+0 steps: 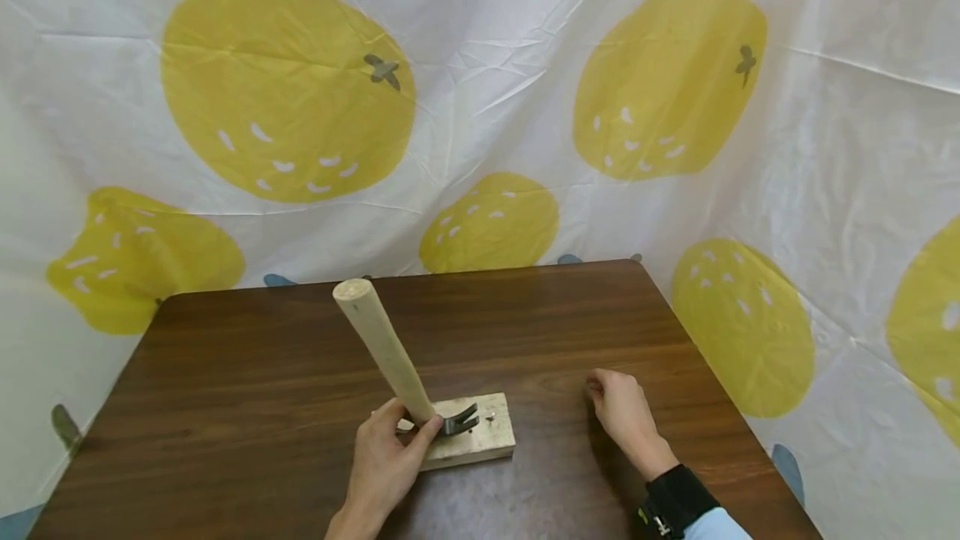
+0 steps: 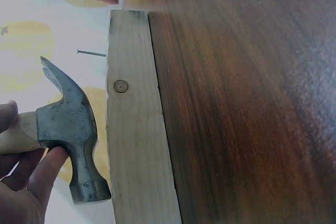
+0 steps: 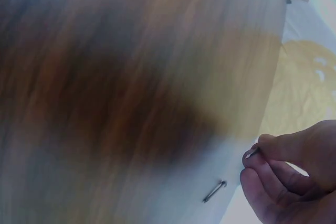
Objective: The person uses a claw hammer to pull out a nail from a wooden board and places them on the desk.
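One dark desk (image 1: 247,373) forms the base. A claw hammer (image 1: 390,352), handle raised, is held over a pale wooden block (image 1: 491,442) resting there. The left hand (image 1: 382,457) grips the hammer near its head; the right hand (image 1: 626,413), well apart, pinches a nail (image 3: 253,153). Another nail (image 2: 92,53) projects from the block.

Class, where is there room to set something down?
The brown wooden tabletop is bare from its left edge to the left hand, and between the pale wooden block and white patterned curtain. Crowded: around the block, near the steel claw hammer; beside the right hand, where a metal nail lies.
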`<state>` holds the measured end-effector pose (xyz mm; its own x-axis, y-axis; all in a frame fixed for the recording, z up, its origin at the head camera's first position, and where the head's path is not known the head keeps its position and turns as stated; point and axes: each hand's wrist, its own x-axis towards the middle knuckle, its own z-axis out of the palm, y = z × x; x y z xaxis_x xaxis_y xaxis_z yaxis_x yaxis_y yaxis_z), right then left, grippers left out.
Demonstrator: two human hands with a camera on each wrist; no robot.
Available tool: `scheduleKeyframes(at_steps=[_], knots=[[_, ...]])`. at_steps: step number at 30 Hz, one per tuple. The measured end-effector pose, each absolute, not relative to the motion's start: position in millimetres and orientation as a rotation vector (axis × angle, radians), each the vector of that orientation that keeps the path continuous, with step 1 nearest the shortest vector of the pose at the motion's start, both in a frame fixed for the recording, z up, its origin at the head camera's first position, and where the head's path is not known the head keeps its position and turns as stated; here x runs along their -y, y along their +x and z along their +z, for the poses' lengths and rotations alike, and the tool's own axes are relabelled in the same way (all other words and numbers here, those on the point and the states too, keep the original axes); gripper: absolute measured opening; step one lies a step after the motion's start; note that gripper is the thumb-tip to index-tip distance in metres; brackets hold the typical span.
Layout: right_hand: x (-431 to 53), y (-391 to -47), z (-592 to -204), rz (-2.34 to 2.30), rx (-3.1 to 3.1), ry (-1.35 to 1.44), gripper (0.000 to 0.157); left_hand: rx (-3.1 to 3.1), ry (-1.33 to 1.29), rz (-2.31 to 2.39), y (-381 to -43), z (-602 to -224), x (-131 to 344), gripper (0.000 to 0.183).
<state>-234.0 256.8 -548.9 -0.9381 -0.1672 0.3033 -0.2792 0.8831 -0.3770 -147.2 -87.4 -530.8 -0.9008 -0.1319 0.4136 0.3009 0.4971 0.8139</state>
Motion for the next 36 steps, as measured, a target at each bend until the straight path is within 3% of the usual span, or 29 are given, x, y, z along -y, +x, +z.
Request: scheduleKeyframes(at_steps=[7,18,36], knots=[[-266,-236,-552,0.543,2.843,0.266,0.005,2.326,-0.158,-1.359,-147,-531,87,0.019],[-276,-238,-553,0.463,2.916,0.150,0.014,2.321,-0.167,-1.363,-146,-530,85,0.020],[-285,-238,-558,0.405,2.886,0.099,0.007,2.299,-0.214,-1.275,-147,-535,82,0.023]])
